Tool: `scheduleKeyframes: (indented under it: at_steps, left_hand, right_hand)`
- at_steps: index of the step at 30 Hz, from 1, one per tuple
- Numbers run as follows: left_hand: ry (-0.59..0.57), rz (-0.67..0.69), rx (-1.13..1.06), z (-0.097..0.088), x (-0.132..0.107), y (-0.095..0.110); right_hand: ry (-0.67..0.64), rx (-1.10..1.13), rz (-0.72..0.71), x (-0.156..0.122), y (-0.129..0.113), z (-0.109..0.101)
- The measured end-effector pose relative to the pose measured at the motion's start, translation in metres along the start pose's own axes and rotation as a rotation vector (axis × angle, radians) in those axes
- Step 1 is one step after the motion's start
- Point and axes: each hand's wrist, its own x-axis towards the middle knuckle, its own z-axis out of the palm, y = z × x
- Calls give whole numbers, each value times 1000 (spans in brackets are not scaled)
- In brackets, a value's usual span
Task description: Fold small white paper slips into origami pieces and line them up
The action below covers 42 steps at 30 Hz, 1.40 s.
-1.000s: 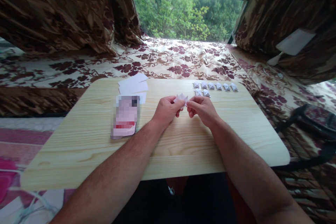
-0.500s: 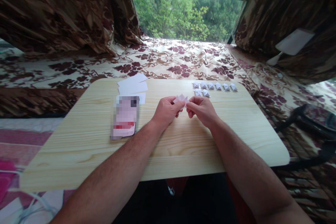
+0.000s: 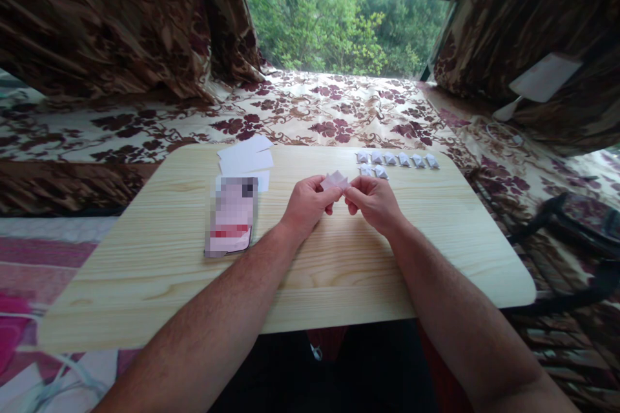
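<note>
A small piece of folded white paper (image 3: 335,179) with pointed upper edges is pinched between my two hands, above the middle of the table. My left hand (image 3: 309,198) grips its left side, thumb on top. At its right side, the thumb and fingers of my right hand (image 3: 369,199) are closed on the paper's edge. Just beyond my right hand, several small folded paper shapes (image 3: 390,159) stand in two rows on the table. The lower part of the held paper is hidden by my fingers.
The light wooden table (image 3: 334,284) has rounded corners. Flat white paper slips (image 3: 246,158) lie at its back left, beside a phone (image 3: 232,214) blurred by pixelation. A white lamp (image 3: 545,77) stands at the right, near the curtain (image 3: 513,6). A patterned cloth (image 3: 334,103) covers the window ledge.
Both hands stay in nearly the same place with the folded paper between them. The paper shows slightly more of its upper face; my fingers have shifted only a little.
</note>
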Motion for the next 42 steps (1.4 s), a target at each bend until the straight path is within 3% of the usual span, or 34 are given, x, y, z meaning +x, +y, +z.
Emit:
scheduleKeyframes:
  at_steps: [15,29,42]
  left_hand:
    - [28,8,62,1,-1,3]
    - [36,-14,59,1,-1,0]
    - [-20,30,159,-2,-3,5]
  right_hand:
    - [-50,-49,-22,0,1,0]
    - [-18,-88,-1,-3,-6,-1]
    - [-28,-140,-47,-2,-2,-5]
